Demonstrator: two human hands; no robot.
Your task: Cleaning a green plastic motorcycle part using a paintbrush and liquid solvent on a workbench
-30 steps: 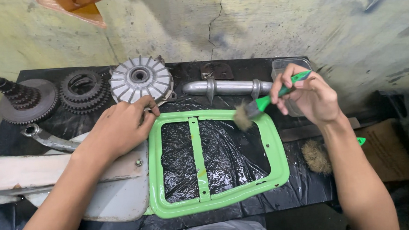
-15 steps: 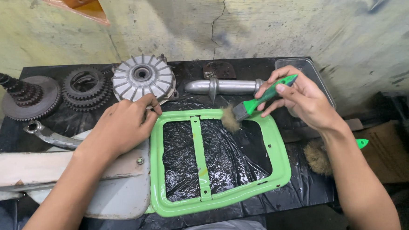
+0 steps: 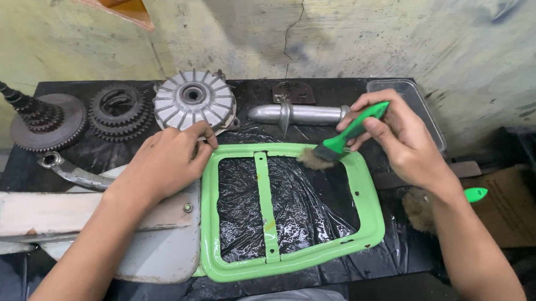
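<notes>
Your right hand (image 3: 402,140) has slid the green-handled brush (image 3: 341,142) leftward along the top rail of the green metal frame (image 3: 370,224) since a moment ago; its bristles now rest on the inner edge of that rail, right of the frame's centre bar. Your fingers are clenched around the brush handle, which slants up to the right.

Nearest you, the frame lies flat on black plastic sheeting (image 3: 295,198) in the middle of the table, wet and glossy inside its two openings. Your left hand (image 3: 165,162) rests on the frame's upper left corner, fingers curled loosely with the tips touching the rim. Under that forearm lies a pale, worn metal cover (image 3: 69,213), just beside the frame's left side. A second brush with a green handle (image 3: 433,204) lies to the right, partly hidden behind your right wrist.

Farther back, from left to right, stand a stepped gear shaft (image 3: 40,116), a dark toothed gear cluster (image 3: 118,109), a finned silver hub (image 3: 194,99) and a silver tubular part (image 3: 299,113). A clear plastic tray (image 3: 421,103) sits against the stained wall (image 3: 365,29).
</notes>
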